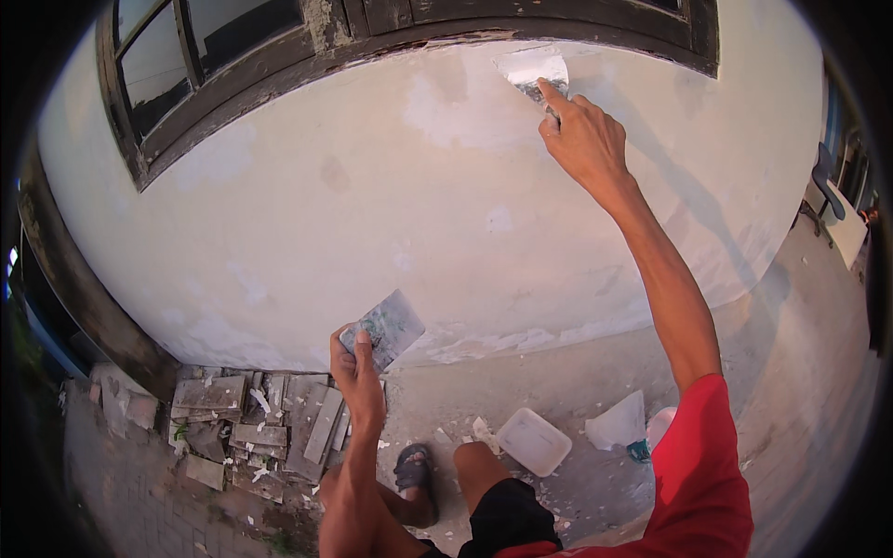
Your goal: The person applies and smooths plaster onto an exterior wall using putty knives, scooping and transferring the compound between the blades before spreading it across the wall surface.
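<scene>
My right hand (588, 139) is stretched up to the wall just below the window frame. Its fingers close round a putty knife (535, 73), index finger pressed along the blade, which lies against the pale wall (446, 195). Whitish patches mark the wall around it. Lower down and to the left, my left hand (356, 365) grips a flat grey rectangular scraper plate (389, 325), thumb on its smeared face. That plate is held in front of the wall's lower part, and whether it touches the wall I cannot tell.
A dark, peeling wooden window frame (372, 46) runs above. Broken boards and tiles (270, 428) are piled at lower left. On the floor sit a white plastic tray (534, 442) and a whitish plastic bag (617, 423). An office chair (823, 181) stands at far right.
</scene>
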The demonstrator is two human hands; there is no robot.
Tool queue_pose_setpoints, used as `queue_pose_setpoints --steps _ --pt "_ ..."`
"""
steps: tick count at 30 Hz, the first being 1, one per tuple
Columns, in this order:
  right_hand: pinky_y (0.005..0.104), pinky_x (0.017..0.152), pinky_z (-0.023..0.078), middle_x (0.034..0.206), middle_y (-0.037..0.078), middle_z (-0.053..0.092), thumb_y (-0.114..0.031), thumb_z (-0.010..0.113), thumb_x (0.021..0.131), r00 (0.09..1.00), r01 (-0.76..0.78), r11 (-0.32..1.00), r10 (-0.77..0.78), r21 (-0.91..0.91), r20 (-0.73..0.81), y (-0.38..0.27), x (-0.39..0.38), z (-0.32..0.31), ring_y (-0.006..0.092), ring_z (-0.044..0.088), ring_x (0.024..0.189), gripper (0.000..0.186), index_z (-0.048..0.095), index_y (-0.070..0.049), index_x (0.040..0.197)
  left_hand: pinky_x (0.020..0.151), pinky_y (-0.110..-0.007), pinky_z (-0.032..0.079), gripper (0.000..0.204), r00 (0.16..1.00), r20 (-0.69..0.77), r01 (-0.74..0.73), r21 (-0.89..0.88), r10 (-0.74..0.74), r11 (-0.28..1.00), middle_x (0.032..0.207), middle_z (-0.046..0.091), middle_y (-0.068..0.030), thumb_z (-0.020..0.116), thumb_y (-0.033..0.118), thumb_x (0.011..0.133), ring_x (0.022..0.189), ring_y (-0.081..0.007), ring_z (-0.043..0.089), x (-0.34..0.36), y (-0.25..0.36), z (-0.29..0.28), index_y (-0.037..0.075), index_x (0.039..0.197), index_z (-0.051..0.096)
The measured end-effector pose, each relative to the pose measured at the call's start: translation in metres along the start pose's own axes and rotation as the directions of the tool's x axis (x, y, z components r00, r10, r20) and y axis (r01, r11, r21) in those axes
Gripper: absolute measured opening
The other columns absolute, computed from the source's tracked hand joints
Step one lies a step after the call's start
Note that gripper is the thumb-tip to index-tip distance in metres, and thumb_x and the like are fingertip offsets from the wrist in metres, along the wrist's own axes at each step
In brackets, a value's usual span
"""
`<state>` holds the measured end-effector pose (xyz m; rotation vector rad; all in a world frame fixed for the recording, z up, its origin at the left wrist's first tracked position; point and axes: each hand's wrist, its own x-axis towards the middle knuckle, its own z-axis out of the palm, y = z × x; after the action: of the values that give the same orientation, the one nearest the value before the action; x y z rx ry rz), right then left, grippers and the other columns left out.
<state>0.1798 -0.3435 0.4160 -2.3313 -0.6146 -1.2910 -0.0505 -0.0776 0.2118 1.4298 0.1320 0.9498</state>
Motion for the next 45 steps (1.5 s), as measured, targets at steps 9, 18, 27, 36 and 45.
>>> queue_pose_setpoints --steps 9,18,27,36,45 --pt "0.0448 0.059 0.05 0.075 0.018 0.065 -0.017 0.054 0.081 0.995 0.054 0.999 -0.053 0.011 -0.08 -0.022 0.022 0.037 0.0341 0.065 0.064 0.05 0.061 -0.01 0.13 0.082 -0.026 0.049 0.022 0.999 0.037 0.015 0.047 -0.017 0.999 0.1 0.061 -0.0053 0.053 0.018 0.102 0.091 -0.0081 0.057 0.009 -0.006 -0.026 0.001 0.114 0.05" --pt "0.0441 0.055 0.05 0.075 0.02 0.064 -0.017 0.055 0.081 0.993 0.055 0.998 -0.055 -0.002 -0.108 -0.032 0.027 0.052 0.0339 0.065 0.06 0.051 0.06 -0.01 0.131 0.078 -0.025 0.05 0.025 0.997 0.046 0.067 0.062 -0.069 0.996 0.097 0.062 -0.0055 0.054 0.02 0.101 0.086 -0.0079 0.057 0.01 0.003 -0.027 0.0 0.115 0.049" --pt "0.0426 0.055 0.051 0.076 0.02 0.064 -0.017 0.055 0.083 0.998 0.021 0.999 -0.024 -0.042 -0.062 -0.031 0.022 0.078 0.0326 0.066 0.06 0.052 0.057 -0.006 0.134 0.075 -0.024 0.05 0.025 0.993 0.055 0.098 0.088 -0.103 0.991 0.096 0.062 -0.0061 0.054 0.02 0.101 0.084 -0.0075 0.057 0.013 0.005 -0.025 0.0 0.114 0.049" --pt "0.0405 0.055 0.052 0.074 0.018 0.063 -0.017 0.055 0.086 0.996 0.021 0.999 -0.018 0.033 -0.088 -0.034 -0.008 0.058 0.0302 0.065 0.063 0.05 0.055 -0.005 0.135 0.078 -0.025 0.048 0.027 0.994 0.041 0.1 0.127 -0.106 0.987 0.098 0.061 -0.0057 0.055 0.021 0.101 0.087 -0.008 0.056 0.009 0.015 -0.028 0.0 0.116 0.05" --pt "0.0406 0.054 0.051 0.072 0.015 0.06 -0.018 0.057 0.087 1.0 -0.025 0.999 0.025 -0.025 -0.011 -0.03 -0.018 0.095 0.0275 0.063 0.06 0.051 0.054 -0.007 0.137 0.078 -0.025 0.047 0.024 0.995 0.022 0.094 0.132 -0.098 0.987 0.095 0.061 -0.0048 0.054 0.019 0.101 0.086 -0.0081 0.055 0.011 0.016 -0.028 0.0 0.115 0.051"
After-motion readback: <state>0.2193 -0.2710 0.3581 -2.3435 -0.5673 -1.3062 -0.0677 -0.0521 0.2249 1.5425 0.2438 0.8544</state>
